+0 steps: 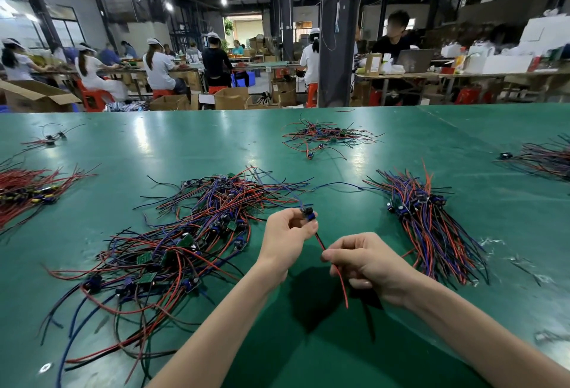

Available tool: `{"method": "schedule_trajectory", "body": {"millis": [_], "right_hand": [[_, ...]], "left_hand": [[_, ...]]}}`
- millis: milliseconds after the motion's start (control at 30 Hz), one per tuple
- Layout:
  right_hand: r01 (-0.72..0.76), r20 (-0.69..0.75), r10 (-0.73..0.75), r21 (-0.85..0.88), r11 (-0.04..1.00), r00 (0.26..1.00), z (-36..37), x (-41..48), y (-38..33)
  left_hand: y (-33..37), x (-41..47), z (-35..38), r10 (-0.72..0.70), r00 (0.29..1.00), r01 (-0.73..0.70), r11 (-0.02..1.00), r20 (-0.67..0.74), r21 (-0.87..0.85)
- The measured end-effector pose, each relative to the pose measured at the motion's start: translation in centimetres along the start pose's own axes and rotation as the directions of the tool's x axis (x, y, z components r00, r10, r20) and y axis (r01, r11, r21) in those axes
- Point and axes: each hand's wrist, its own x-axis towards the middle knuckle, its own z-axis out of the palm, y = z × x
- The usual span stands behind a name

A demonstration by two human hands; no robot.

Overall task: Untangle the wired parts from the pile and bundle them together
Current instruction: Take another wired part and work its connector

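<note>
A tangled pile (172, 242) of small green circuit boards with red, blue and black wires lies on the green table (308, 350), left of my hands. My left hand (285, 238) pinches one wired part (309, 214) by its small board, lifted just above the table. Its red and black wires (340, 279) run down to my right hand (367, 264), whose fingers are curled around them. The wire ends hang below that hand. A blue wire from the part trails back toward the pile. To the right lies an aligned bundle (428, 227) of sorted parts.
More wire heaps lie at the far centre (324, 137), at the left edge (27, 193), at the far left (51, 139) and at the right edge (546, 159). Workers sit at benches beyond the table's far edge. Cardboard boxes (37, 96) stand behind it.
</note>
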Motion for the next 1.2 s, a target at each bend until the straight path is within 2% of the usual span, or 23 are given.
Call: {"method": "schedule_trajectory", "body": {"millis": [367,567,667,867,933,1100,1200], "right_hand": [[-0.022,0.069,0.027,-0.083,0.996,0.997,0.6,-0.8,0.5],[-0.036,0.055,0.045,-0.16,0.986,0.997,0.4,-0.8,0.5],[-0.02,0.111,0.034,-0.124,0.992,0.993,0.3,-1.0,0.4],[0.015,0.184,0.02,-0.187,0.982,0.983,0.3,-1.2,0.2],[0.013,0.202,0.02,-0.16,0.987,0.979,0.3,-1.2,0.1],[0.043,0.28,0.006,-0.169,0.985,0.96,0.1,-1.3,-0.2],[0.054,0.212,-0.02,-0.158,0.986,0.977,-0.1,-0.8,-0.2]], "left_hand": [[-0.6,2.0,-2.1,0.034,0.989,-0.02,0.995,-0.141,0.097],[-1.2,2.2,-2.0,0.071,0.992,-0.053,0.985,-0.109,0.163],[-1.2,2.3,-2.2,0.071,0.991,-0.052,0.985,-0.113,0.164],[-0.9,1.9,-2.5,0.053,0.992,-0.037,0.989,-0.117,0.14],[-0.7,1.8,-2.4,0.032,0.993,-0.019,0.993,-0.111,0.113],[0.4,1.4,-1.8,-0.082,0.994,0.076,0.993,-0.071,-0.091],[1.1,0.7,-1.3,-0.156,0.987,0.16,0.969,0.037,-0.187]]}}
